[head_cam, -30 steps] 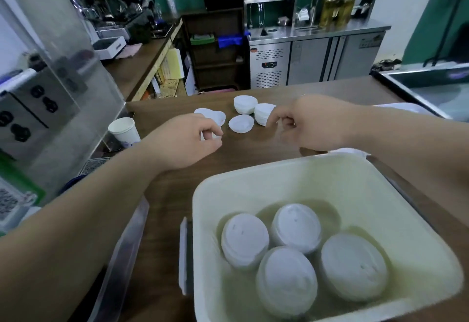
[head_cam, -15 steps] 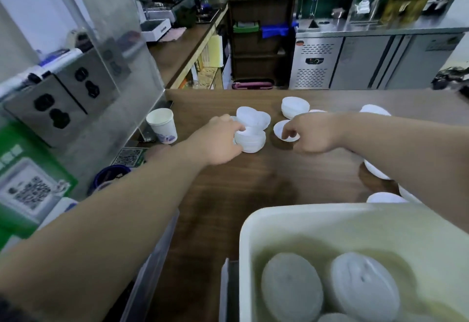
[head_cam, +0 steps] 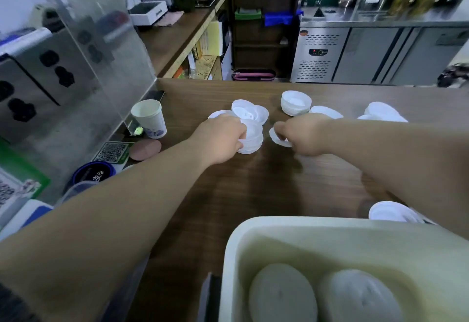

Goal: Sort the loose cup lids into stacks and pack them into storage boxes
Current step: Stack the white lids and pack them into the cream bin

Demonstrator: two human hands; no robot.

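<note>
White plastic cup lids lie scattered on the wooden counter. My left hand (head_cam: 220, 139) grips a short stack of lids (head_cam: 252, 139) from its left side. My right hand (head_cam: 302, 134) pinches a single lid (head_cam: 275, 137) lying flat just right of that stack. Behind the stack lie two loose lids (head_cam: 250, 112). Another stack (head_cam: 295, 103) stands further back, with more loose lids (head_cam: 383, 112) to the right. In the cream storage box (head_cam: 253, 235) at the near edge, stacks of lids (head_cam: 281, 293) stand upright.
A paper cup (head_cam: 149, 117) stands at the left beside a clear acrylic screen (head_cam: 101, 50). A QR code card (head_cam: 111, 151) and a blue round device (head_cam: 92, 173) lie near it. More lids (head_cam: 390, 211) sit under my right forearm. Steel fridge units stand beyond the counter.
Both hands have reached further out over the counter. My left hand has closed round the short stack of lids, and my right hand has moved from another stack onto the single flat lid.
</note>
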